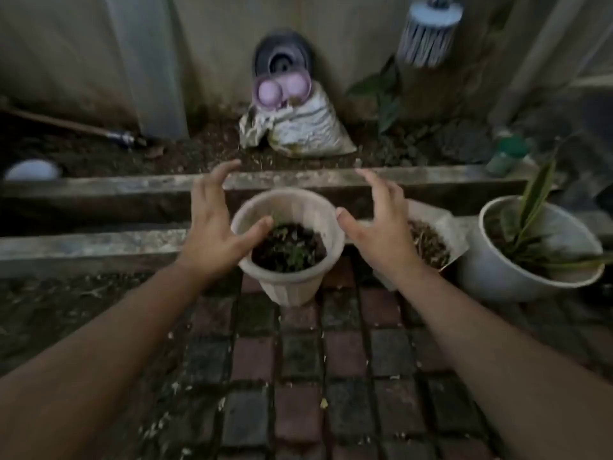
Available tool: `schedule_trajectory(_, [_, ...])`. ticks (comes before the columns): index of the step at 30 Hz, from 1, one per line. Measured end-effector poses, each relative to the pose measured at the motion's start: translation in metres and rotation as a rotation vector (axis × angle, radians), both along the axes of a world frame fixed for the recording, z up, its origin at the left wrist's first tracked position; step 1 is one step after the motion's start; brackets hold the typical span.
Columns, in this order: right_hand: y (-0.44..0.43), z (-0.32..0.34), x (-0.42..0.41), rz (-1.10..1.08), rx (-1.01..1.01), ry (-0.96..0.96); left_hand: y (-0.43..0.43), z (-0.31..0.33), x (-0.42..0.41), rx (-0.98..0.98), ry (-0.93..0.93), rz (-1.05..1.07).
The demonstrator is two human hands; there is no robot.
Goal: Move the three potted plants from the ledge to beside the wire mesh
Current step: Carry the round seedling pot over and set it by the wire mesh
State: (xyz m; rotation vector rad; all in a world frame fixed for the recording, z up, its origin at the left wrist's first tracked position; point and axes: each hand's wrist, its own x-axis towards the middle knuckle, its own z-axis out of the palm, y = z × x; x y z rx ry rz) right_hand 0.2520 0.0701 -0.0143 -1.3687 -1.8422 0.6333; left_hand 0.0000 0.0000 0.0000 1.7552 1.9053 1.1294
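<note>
A beige ribbed pot (pixel 292 287) with dark soil and a small green plant stands on the brick paving against the low concrete ledge (pixel 83 247). My left hand (pixel 215 227) hovers at its left rim with fingers spread, thumb over the rim. My right hand (pixel 378 224) is spread beside its right rim, not touching that I can tell. Behind my right hand sits a second pot (pixel 434 240) filled with dry soil, partly hidden. Further right is a white round pot (pixel 504 273) with long striped leaves. No wire mesh is in view.
A second, higher concrete curb (pixel 298 179) runs behind the ledge, with a soil bed beyond it. A crumpled white sack (pixel 308 127) and purple-lidded items lean on the wall. A green bottle (pixel 507 154) stands at right, a tool handle (pixel 76 127) at left. Brick paving (pixel 298 376) lies below.
</note>
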Motion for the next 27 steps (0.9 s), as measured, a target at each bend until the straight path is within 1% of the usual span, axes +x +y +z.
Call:
schedule_trajectory(2, [-0.007, -0.052, -0.007, -0.023, -0.013, 0.016, -0.004, -0.053, 0.008, -0.02, 0.048, 0.028])
schedule_trajectory(4, [-0.009, -0.098, -0.013, -0.042, -0.097, 0.065, -0.006, -0.103, 0.013, -0.079, 0.06, 0.062])
schedule_trajectory(6, [-0.006, -0.128, -0.018, -0.008, -0.141, 0.171, -0.003, -0.138, 0.012, -0.023, 0.059, 0.061])
schedule_trajectory(9, [0.003, -0.147, -0.022, 0.084, -0.159, 0.256, 0.006, -0.16, 0.009, 0.115, 0.018, 0.07])
schedule_trajectory(12, [0.003, -0.156, -0.025, 0.142, -0.16, 0.329, 0.006, -0.155, 0.027, 0.2, -0.084, 0.154])
schedule_trajectory(13, [0.002, -0.157, -0.026, 0.148, -0.141, 0.329, 0.005, -0.15, 0.035, 0.232, -0.058, 0.176])
schedule_trajectory(16, [-0.008, -0.157, -0.026, 0.15, -0.093, 0.316, 0.004, -0.129, 0.061, 0.306, 0.261, 0.157])
schedule_trajectory(17, [-0.011, -0.157, -0.024, 0.152, -0.083, 0.32, 0.004, -0.122, 0.071, 0.278, 0.324, 0.144])
schedule_trajectory(19, [-0.015, -0.155, -0.021, 0.161, -0.073, 0.332, -0.001, -0.113, 0.089, 0.092, 0.355, 0.146])
schedule_trajectory(21, [-0.02, -0.155, -0.018, 0.159, -0.064, 0.368, -0.01, -0.123, 0.095, -0.078, 0.372, 0.145])
schedule_trajectory(22, [-0.024, -0.157, -0.018, 0.15, -0.039, 0.379, -0.016, -0.13, 0.094, -0.101, 0.397, 0.127])
schedule_trajectory(24, [-0.032, -0.16, -0.017, 0.134, 0.016, 0.382, -0.027, -0.141, 0.085, -0.086, 0.433, 0.073])
schedule_trajectory(27, [-0.046, -0.161, -0.017, 0.122, 0.04, 0.371, -0.035, -0.135, 0.066, -0.06, 0.445, -0.048])
